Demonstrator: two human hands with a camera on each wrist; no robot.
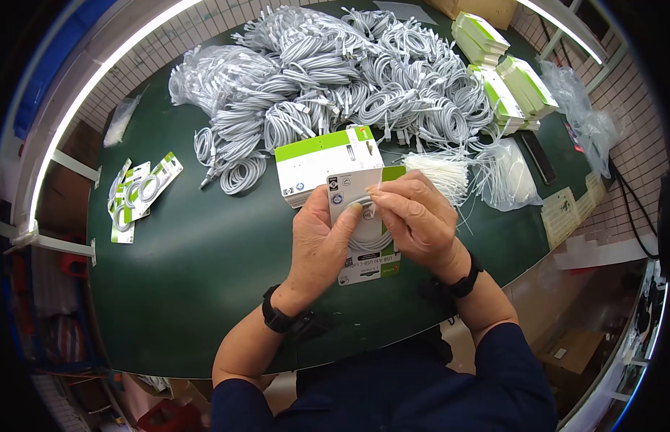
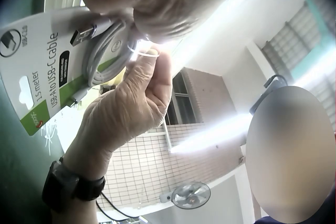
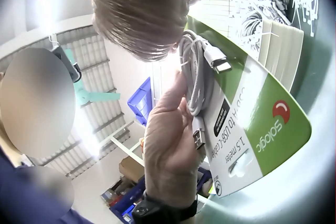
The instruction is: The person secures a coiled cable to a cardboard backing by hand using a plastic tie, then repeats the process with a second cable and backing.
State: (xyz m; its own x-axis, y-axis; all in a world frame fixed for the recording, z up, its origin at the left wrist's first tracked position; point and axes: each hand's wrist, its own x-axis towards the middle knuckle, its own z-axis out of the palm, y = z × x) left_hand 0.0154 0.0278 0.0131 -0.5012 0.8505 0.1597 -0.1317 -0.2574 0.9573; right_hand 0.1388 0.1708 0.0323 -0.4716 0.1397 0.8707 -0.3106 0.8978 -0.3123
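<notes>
My left hand (image 1: 317,241) grips a green-and-white USB cable packaging card (image 1: 353,180), its thumb lying over a coiled white cable (image 1: 367,243) on the card's face. Opposite, my right hand (image 1: 421,216) pinches the end of a thin white cable tie (image 2: 144,54) with thumb and forefinger, beside the coil. The tie shows as a small loop in the left wrist view. Both cable plugs, a USB-A plug (image 3: 199,139) and a USB-C plug (image 3: 218,60), stick out from the coil in the right wrist view.
Behind the hands stands a stack of cards (image 1: 299,176), before a large heap of coiled cables (image 1: 327,72). Carded cables (image 1: 144,189) lie at left. Loose white ties (image 1: 439,176), a phone (image 1: 538,157) and more card stacks (image 1: 525,86) are at right.
</notes>
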